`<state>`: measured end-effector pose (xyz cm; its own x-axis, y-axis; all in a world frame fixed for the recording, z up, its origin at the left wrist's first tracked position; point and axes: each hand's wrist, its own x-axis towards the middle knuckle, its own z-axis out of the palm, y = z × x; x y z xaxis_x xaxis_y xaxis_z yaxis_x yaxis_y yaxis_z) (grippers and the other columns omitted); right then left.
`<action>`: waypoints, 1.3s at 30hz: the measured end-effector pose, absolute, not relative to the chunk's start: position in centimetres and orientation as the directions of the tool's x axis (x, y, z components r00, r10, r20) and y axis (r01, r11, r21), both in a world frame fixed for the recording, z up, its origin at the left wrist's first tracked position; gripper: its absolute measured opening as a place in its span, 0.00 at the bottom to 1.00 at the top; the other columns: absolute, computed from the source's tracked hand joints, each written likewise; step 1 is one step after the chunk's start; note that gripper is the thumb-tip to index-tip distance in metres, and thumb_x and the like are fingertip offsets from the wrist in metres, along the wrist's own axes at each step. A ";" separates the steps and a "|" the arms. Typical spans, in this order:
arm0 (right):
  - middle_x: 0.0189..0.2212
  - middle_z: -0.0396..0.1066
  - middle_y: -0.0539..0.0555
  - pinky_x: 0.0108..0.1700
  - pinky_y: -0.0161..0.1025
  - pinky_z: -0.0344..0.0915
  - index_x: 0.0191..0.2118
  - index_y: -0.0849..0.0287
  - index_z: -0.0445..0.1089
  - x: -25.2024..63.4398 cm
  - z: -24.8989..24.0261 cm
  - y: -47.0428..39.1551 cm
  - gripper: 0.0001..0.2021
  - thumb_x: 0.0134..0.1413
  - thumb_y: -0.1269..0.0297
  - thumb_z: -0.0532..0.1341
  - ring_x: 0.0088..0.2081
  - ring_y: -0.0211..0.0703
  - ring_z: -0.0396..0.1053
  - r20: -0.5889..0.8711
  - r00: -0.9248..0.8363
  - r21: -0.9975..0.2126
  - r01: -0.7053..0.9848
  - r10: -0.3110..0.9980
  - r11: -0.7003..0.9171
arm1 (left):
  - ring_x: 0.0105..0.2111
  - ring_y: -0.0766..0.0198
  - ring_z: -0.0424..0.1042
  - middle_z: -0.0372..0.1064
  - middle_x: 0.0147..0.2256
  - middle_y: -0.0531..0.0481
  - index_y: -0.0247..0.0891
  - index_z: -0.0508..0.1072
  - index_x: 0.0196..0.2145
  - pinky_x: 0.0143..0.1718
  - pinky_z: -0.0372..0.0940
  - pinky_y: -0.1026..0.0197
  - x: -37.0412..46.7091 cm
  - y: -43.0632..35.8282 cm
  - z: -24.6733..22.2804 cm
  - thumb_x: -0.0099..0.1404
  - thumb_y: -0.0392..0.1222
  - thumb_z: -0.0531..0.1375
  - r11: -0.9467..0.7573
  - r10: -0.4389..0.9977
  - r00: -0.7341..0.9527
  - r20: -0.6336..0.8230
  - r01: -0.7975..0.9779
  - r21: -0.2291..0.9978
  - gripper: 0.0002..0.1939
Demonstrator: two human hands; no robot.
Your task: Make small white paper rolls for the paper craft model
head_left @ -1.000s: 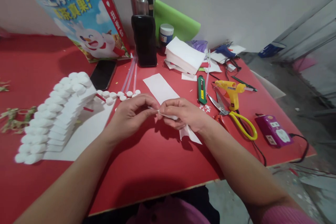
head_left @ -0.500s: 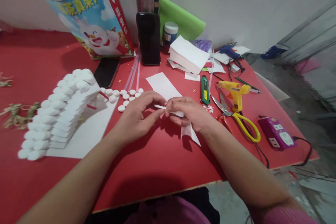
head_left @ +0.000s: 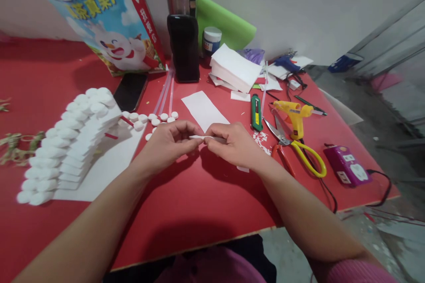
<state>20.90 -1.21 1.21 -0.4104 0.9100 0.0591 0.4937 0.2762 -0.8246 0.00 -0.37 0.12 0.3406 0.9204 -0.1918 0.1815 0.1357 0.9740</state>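
Note:
My left hand (head_left: 172,143) and my right hand (head_left: 230,141) meet above the middle of the red table. Both pinch a thin white paper strip (head_left: 196,137) between thumb and fingers, one at each side. Part of the strip is hidden by the fingers. Just beyond my hands lies a flat white paper sheet (head_left: 204,108). Several small white discs (head_left: 164,117) are next to my left hand. Further left, a curved structure of white discs and folded paper (head_left: 75,130) stands on a white sheet (head_left: 114,168).
Right of my hands are a green cutter (head_left: 256,112), scissors (head_left: 308,159), a yellow glue gun (head_left: 295,117) and a purple box (head_left: 348,166) with a cable. Behind stand a black phone (head_left: 183,48), a jar (head_left: 211,40) and stacked white paper (head_left: 235,68). A printed board (head_left: 122,22) leans at back left.
My hands have shifted slightly left, with the fingertips closer together along the strip. The paper flap that hung below my right hand is now mostly out of sight. The view has shifted slightly.

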 end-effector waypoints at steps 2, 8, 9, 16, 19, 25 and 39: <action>0.22 0.63 0.45 0.31 0.37 0.52 0.29 0.59 0.70 20.8 1.3 -1.2 0.09 0.60 0.65 0.59 0.26 0.34 0.58 0.060 -0.408 -0.823 0.497 0.911 0.276 | 0.24 0.66 0.71 0.73 0.25 0.52 0.37 0.78 0.36 0.22 0.62 0.65 -0.1 -0.3 0.1 0.61 0.47 0.71 0.136 0.925 0.327 -0.192 0.187 0.973 0.12; 0.20 0.62 0.46 0.29 0.37 0.50 0.26 0.58 0.68 20.1 1.3 -1.5 0.10 0.59 0.65 0.59 0.25 0.35 0.56 0.003 -0.346 -0.815 0.544 0.938 0.203 | 0.29 0.64 0.73 0.76 0.30 0.50 0.38 0.77 0.34 0.30 0.67 0.62 0.3 -0.6 -0.2 0.64 0.42 0.67 -0.124 0.950 0.312 0.026 0.298 0.947 0.05; 0.20 0.63 0.46 0.29 0.37 0.50 0.26 0.58 0.68 20.0 1.2 -1.5 0.10 0.58 0.66 0.59 0.25 0.35 0.57 -0.015 -0.324 -0.837 0.522 0.946 0.165 | 0.31 0.63 0.73 0.76 0.31 0.50 0.38 0.77 0.33 0.33 0.67 0.61 0.4 -0.7 -0.3 0.65 0.39 0.65 -0.222 0.942 0.316 0.113 0.336 0.915 0.03; 0.13 0.63 0.45 0.17 0.32 0.41 0.25 0.57 0.69 19.9 1.0 -0.7 0.07 0.51 0.62 0.59 0.13 0.30 0.45 -0.367 -0.387 -0.925 0.051 0.846 -0.377 | 0.40 0.55 0.76 0.78 0.39 0.43 0.38 0.75 0.39 0.43 0.70 0.55 0.3 -1.0 -1.2 0.71 0.34 0.59 -0.752 0.652 0.493 0.577 0.519 0.406 0.05; 0.11 0.60 0.44 0.15 0.32 0.37 0.25 0.58 0.69 20.2 1.2 -0.2 0.06 0.46 0.62 0.59 0.12 0.29 0.40 -0.436 -0.463 -0.871 0.000 0.772 -0.492 | 0.41 0.56 0.76 0.78 0.40 0.43 0.38 0.75 0.41 0.44 0.71 0.55 0.2 -1.0 -1.3 0.72 0.33 0.60 -0.803 0.579 0.520 0.628 0.495 0.331 0.04; 0.15 0.64 0.45 0.21 0.33 0.47 0.26 0.57 0.69 20.3 1.4 -1.1 0.07 0.52 0.63 0.60 0.17 0.32 0.53 -0.220 -0.326 -0.966 0.204 0.919 -0.159 | 0.39 0.59 0.76 0.77 0.40 0.46 0.38 0.74 0.41 0.41 0.72 0.57 0.7 -1.1 -0.3 0.67 0.34 0.62 -0.486 0.851 0.391 0.351 0.331 0.809 0.04; 0.26 0.69 0.50 0.33 0.38 0.51 0.32 0.57 0.66 20.9 1.2 -1.6 0.10 0.65 0.62 0.55 0.28 0.38 0.60 0.185 -0.465 -0.592 0.650 0.866 0.476 | 0.22 0.68 0.69 0.74 0.26 0.50 0.37 0.77 0.31 0.23 0.66 0.64 0.8 -0.4 -0.9 0.61 0.42 0.72 0.404 0.863 0.392 -0.318 -0.160 0.900 0.09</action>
<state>20.94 -1.56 1.22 -0.4651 0.8657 0.1849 0.6504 0.4759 -0.5921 0.76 -0.39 -0.95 0.3915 0.8634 -0.3181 -0.1602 0.4044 0.9005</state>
